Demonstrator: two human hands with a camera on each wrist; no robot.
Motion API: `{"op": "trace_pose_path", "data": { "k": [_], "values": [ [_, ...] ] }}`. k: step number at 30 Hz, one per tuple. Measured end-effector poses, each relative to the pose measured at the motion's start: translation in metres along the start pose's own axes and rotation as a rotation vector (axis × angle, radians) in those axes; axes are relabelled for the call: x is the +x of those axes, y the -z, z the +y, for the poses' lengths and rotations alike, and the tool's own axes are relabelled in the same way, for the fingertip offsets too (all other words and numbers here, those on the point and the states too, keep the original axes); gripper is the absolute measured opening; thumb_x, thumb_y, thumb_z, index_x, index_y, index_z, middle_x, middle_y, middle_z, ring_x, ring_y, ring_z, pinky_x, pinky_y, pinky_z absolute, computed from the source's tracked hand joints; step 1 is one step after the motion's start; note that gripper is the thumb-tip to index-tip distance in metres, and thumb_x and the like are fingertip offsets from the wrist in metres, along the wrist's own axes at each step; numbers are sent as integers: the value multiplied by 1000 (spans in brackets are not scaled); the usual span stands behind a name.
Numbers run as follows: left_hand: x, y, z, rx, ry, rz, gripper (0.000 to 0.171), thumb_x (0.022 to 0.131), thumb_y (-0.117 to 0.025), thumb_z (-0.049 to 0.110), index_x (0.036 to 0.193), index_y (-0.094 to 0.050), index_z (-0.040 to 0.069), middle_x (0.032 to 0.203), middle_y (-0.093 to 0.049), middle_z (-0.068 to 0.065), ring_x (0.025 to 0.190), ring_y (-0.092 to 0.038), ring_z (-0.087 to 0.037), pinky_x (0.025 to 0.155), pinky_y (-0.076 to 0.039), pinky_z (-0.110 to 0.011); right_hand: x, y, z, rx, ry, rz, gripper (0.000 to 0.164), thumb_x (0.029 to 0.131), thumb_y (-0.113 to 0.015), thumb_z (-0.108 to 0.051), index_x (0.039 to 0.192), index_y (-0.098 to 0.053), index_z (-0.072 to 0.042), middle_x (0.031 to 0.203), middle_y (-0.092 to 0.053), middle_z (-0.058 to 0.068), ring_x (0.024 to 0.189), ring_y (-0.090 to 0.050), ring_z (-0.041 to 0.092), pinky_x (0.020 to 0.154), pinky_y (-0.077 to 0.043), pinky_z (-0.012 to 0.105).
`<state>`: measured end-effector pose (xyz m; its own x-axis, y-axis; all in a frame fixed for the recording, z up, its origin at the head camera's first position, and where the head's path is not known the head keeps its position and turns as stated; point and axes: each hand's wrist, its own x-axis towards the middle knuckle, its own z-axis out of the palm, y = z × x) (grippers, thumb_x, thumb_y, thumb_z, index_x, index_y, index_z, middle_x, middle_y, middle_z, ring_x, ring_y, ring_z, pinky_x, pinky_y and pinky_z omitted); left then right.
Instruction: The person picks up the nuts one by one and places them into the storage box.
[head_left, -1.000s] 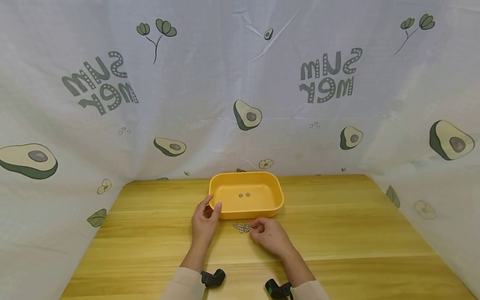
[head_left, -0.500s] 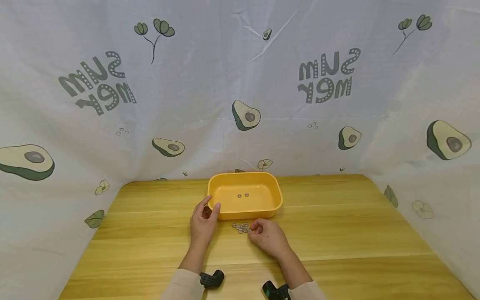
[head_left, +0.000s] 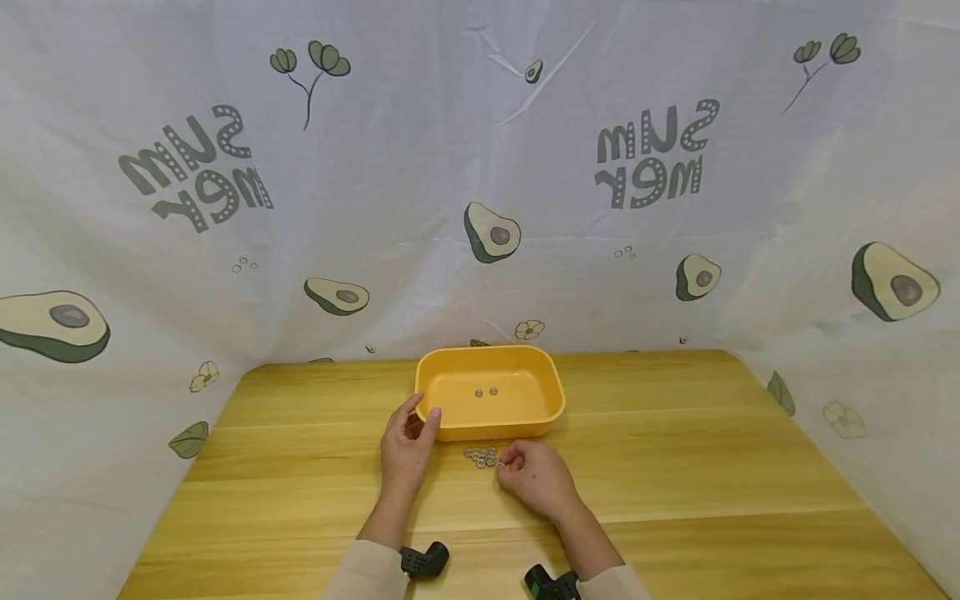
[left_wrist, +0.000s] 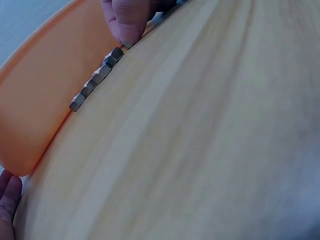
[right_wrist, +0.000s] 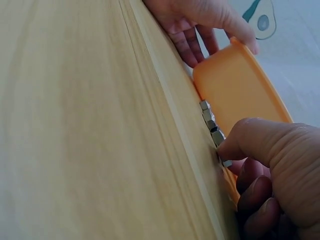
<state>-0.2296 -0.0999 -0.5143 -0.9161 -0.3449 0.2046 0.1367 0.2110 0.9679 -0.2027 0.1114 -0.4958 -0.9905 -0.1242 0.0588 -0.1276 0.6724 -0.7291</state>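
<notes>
The left hand (head_left: 405,448) holds the yellow tray (head_left: 487,432) at its near left corner, thumb and fingers set apart around the rim; a light, steady brace there should serve, since a hard press might tip or slide it; two loose nuts (head_left: 478,392) lie on the tray's floor; just outside the near wall sits a cluster of nuts (head_left: 481,462) on the wood; at its right end the right hand (head_left: 542,479) pinches one single nut (head_left: 501,465) between thumb and index finger, other fingers curled; a straight lift would best spare the neighbours, then height over the near rim; for room, the table (head_left: 697,467) stretches wide left and right; the far side looks tighter, with the printed cloth (head_left: 420,183) close behind the tray.
</notes>
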Motion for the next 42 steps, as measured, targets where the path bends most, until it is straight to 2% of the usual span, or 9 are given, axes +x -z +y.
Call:
{"op": "trace_pose_path", "data": {
  "k": [5,7,9,15,22,31,42],
  "values": [
    [0,-1,-1,-1,-3,2,44,94,-75,32,135,-66,17,132,-64,-12,112,-66,-27,88,-52,-14,0,0,0,-26,8,11,9,78,-78,-14,79,-69,-13,63,-55,-7,56,-49,7,53,-39,21],
    [0,-1,0,-3,-3,1,45,94,-75,32,135,-66,16,131,-64,-12,112,-66,-27,87,-50,-11,0,0,0,-33,10,15,9,77,-78,-14,79,-69,-13,62,-55,-7,56,-49,7,53,-39,21],
    [0,-1,0,-1,-5,1,45,94,-75,32,135,-66,16,131,-65,-12,112,-66,-27,88,-53,-15,0,1,-1,-33,10,16,9,77,-78,-14,78,-69,-13,62,-55,-7,56,-49,7,53,-39,21],
    [0,-1,0,11,-10,3,45,95,-74,32,135,-66,16,131,-65,-12,111,-67,-27,95,-57,-38,0,1,-3,-18,3,12,9,77,-78,-13,80,-69,-12,62,-55,-7,56,-50,7,53,-40,21],
    [0,0,1,10,-2,1,45,95,-75,33,136,-65,17,133,-64,-12,112,-67,-27,96,-57,-37,-1,1,-4,-2,1,8,9,78,-79,-13,82,-71,-11,63,-56,-6,56,-50,8,52,-40,21],
    [-1,-1,1,6,8,0,46,95,-75,33,136,-65,16,134,-64,-13,113,-66,-29,99,-56,-45,-1,4,-8,45,-30,9,9,83,-78,-18,87,-72,-12,62,-56,-5,54,-49,9,51,-40,22],
    [-1,-1,2,10,12,9,43,94,-75,33,134,-66,19,131,-65,-12,111,-66,-27,96,-57,-39,-1,17,-24,76,-95,54,12,86,-78,-22,92,-71,-14,63,-54,-3,53,-47,13,50,-36,23]
  ]
}}
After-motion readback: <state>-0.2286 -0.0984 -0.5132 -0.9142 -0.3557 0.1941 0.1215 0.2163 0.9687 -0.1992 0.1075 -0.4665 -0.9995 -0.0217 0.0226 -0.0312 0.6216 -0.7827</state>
